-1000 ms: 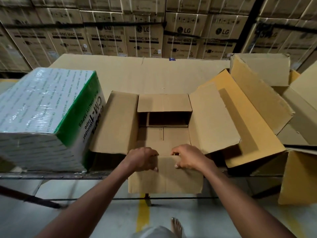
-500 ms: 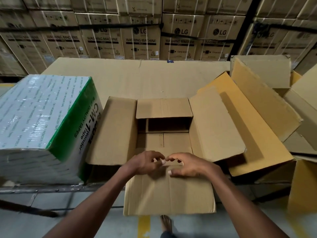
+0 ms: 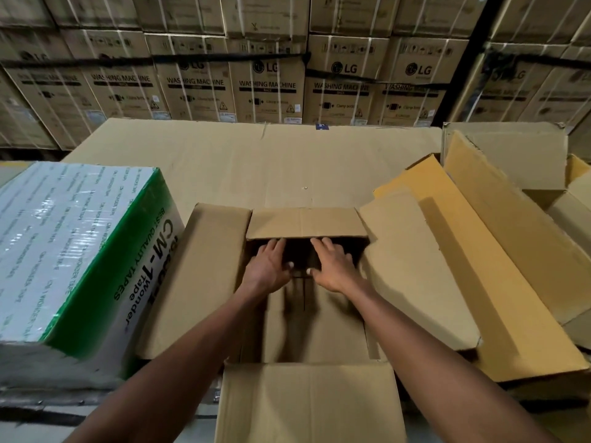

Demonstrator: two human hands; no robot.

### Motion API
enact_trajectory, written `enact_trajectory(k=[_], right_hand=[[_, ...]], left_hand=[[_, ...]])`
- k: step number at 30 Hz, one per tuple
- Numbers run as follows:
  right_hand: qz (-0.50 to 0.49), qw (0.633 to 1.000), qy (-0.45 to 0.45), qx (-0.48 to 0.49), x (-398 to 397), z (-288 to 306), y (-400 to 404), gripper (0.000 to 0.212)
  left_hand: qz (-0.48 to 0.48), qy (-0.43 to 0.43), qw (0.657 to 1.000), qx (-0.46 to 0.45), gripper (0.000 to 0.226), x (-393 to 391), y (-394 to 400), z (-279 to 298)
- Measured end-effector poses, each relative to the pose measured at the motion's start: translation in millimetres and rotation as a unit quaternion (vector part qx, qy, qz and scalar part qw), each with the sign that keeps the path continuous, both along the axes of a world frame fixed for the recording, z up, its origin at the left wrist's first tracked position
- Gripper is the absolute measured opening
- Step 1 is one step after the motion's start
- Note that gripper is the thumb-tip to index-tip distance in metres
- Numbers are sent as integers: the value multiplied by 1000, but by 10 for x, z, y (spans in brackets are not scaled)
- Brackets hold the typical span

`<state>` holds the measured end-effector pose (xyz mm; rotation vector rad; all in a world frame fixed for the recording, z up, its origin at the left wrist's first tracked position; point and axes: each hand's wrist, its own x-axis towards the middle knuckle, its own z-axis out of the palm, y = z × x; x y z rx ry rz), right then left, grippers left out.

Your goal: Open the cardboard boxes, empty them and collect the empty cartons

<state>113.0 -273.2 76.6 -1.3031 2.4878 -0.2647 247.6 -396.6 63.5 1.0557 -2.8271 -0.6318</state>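
An open brown cardboard box sits in front of me with all its flaps spread outward, and I see nothing in it. My left hand and my right hand are both inside it, side by side, fingers straight and pointing at the far wall under the far flap. Neither hand holds anything. The near flap hangs toward me over the table edge.
A shrink-wrapped white and green tape carton stands to the left, touching the box's left flap. Opened empty cartons lie piled on the right. A flat cardboard sheet covers the table behind. Stacked washing machine boxes form the back wall.
My hands let go of the near flap and reached forward into the box toward its far wall. The near flap has dropped toward me.
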Motion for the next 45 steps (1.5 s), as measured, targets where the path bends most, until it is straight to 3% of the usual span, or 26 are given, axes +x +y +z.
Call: enact_trajectory(k=[3, 6, 13, 17, 21, 25, 34, 41, 45], right_hand=[[-12, 996, 34, -77, -98, 111, -112, 84], [-11, 993, 36, -108, -289, 253, -316, 90], [-12, 998, 19, -55, -790, 148, -803, 95], [-15, 1000, 0, -13, -922, -23, -930, 90], [-6, 1000, 12, -9, -962, -104, -963, 84], [-11, 1000, 2, -22, -917, -59, -912, 82], [-71, 995, -27, -65, -563, 146, -90, 70], [-94, 992, 83, -16, -237, 291, 860, 65], [-154, 981, 117, -23, -161, 439, 1237, 63]], left_hand=[[2, 72, 996, -58, 73, -92, -108, 181], [1, 101, 994, -52, 81, -269, -367, 295], [-3, 41, 999, -16, 90, -654, -876, 202], [-1, 1, 1000, 1, 79, -770, -938, 141], [-14, 13, 1000, 4, 59, -787, -968, 95], [-15, 18, 1000, 9, 64, -724, -950, 142], [30, 59, 998, 24, 57, 207, -608, 280], [111, 65, 992, -11, 39, 1180, -372, 311], [110, 118, 987, 25, 39, 1506, -446, 287]])
